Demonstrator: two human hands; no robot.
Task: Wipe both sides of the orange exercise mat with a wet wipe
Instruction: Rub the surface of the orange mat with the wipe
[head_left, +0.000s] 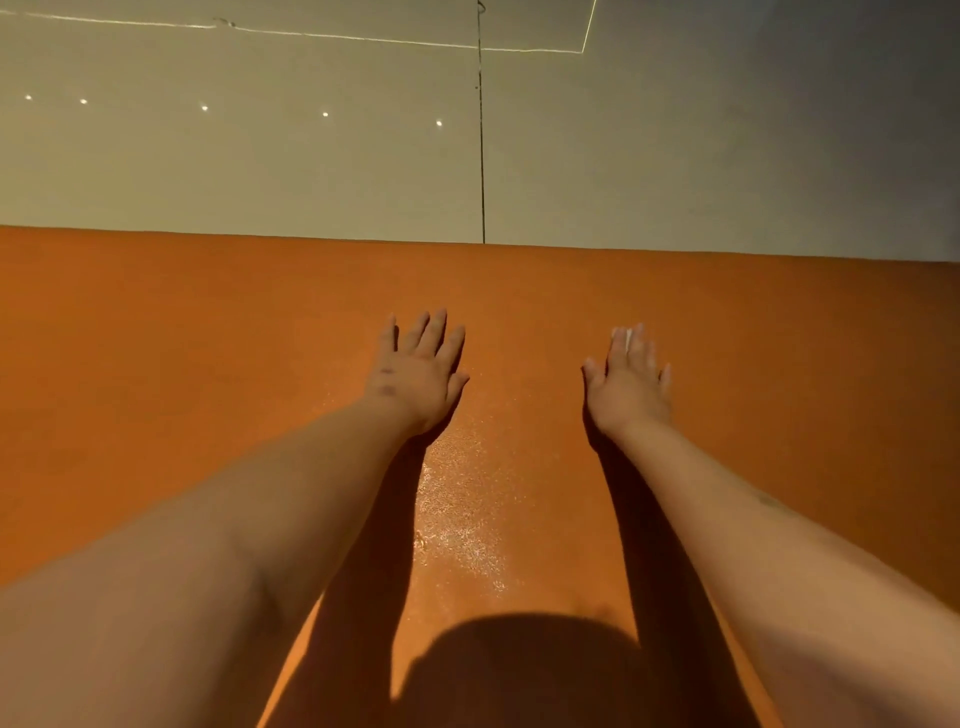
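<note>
Leaning far forward over the flat orange textured exercise mat (208, 364), the person plants both bare hands palm-down on it, towards its far edge, where it meets the pale glossy tiled floor (260, 166). The left hand (420, 371) lies flat with fingers straight and slightly spread, holding nothing. I judge it is there to bear weight and to keep the mat from creeping while the other hand works. The right hand (628, 376) is flat as well, fingers straight and close together. A small white wet wipe (625, 336) peeps out beneath its fingertips, pressed to the mat rather than gripped. Pressing under a flat hand spreads the load and covers a broader strip at each pass, which seems the reason for that hold. How much of the wipe lies under the palm cannot be told.

Between the two forearms a glistening damp streak (460, 509) runs from the near part of the mat towards the hands, so the middle strip of this face looks wiped. Towards the left and right edges the surface looks dry and matt. A dark grout line (481, 156) crosses the floor beyond the far edge. My guess is that this face is partly done and the underside not yet reached.
</note>
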